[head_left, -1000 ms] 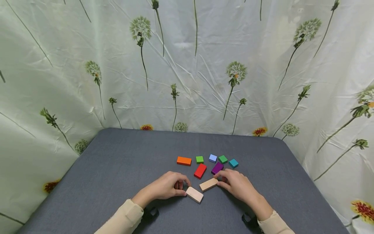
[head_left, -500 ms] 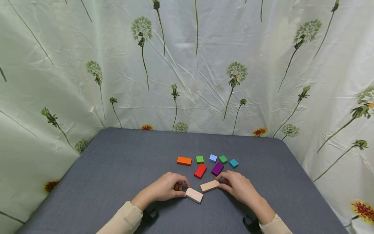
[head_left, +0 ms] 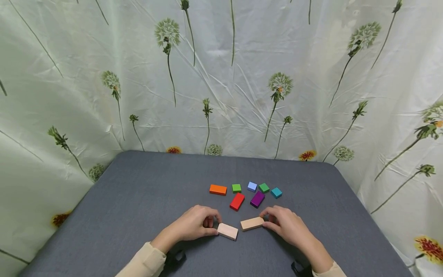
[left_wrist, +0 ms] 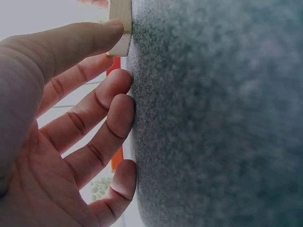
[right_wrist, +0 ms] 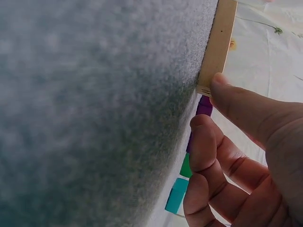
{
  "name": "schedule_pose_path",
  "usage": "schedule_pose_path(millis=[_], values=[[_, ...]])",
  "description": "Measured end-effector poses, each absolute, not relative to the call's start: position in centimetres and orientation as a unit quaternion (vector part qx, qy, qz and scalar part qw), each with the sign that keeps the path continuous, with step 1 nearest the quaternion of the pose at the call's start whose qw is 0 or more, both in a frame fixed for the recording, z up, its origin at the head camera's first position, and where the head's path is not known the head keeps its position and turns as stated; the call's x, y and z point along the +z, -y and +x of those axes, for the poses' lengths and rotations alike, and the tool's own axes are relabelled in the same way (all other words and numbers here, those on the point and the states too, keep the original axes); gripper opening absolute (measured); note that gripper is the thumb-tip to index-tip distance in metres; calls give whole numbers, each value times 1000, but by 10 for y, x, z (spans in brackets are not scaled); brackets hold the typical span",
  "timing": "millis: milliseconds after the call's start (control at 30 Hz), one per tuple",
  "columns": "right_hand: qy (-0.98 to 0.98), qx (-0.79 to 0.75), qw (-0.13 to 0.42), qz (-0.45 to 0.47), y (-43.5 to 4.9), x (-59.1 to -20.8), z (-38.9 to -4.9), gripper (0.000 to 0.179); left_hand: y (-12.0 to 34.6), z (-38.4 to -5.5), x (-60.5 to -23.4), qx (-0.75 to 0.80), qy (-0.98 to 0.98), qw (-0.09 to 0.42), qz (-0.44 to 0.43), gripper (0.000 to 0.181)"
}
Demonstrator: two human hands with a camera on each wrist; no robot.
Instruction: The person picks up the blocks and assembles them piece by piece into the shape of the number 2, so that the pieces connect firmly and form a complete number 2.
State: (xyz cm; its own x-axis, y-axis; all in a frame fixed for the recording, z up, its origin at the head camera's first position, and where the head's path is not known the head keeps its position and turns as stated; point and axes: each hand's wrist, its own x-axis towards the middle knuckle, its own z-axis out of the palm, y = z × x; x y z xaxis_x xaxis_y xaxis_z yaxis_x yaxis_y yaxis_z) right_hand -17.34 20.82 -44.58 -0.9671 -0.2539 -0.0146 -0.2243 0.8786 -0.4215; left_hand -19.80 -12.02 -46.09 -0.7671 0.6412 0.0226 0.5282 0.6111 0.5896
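Observation:
My left hand (head_left: 197, 224) pinches the left end of a pale wooden block (head_left: 227, 231) between thumb and index finger. In the left wrist view the thumb lies on that block's corner (left_wrist: 121, 21), and the other fingers bend loosely near the cloth. Across a small gap, my right hand (head_left: 286, 226) pinches the right end of a longer tan wooden block (head_left: 252, 223). The right wrist view has the thumb at the end of this tan block (right_wrist: 218, 45); its index fingertip is mostly hidden. Both blocks lie flat on the grey table (head_left: 166, 184).
Beyond the hands lie a red block (head_left: 237, 201), a purple block (head_left: 257, 199), an orange block (head_left: 218, 189), a light green block (head_left: 236, 188), a light blue block (head_left: 252, 186), a dark green block (head_left: 264, 187) and a teal block (head_left: 276, 192). A flowered curtain (head_left: 235, 88) hangs behind.
The tan block has slid right and toward me with my right hand, turning slightly. The pale block has shifted a little left with my left hand. The gap between them has widened.

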Motion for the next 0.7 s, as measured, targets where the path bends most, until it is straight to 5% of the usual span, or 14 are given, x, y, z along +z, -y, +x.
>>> schedule_pose_path(millis=[700], values=[[-961,-244,54,-116,-215,-446,-158,17,125,-179,-459,298,-909,68,282,20]])
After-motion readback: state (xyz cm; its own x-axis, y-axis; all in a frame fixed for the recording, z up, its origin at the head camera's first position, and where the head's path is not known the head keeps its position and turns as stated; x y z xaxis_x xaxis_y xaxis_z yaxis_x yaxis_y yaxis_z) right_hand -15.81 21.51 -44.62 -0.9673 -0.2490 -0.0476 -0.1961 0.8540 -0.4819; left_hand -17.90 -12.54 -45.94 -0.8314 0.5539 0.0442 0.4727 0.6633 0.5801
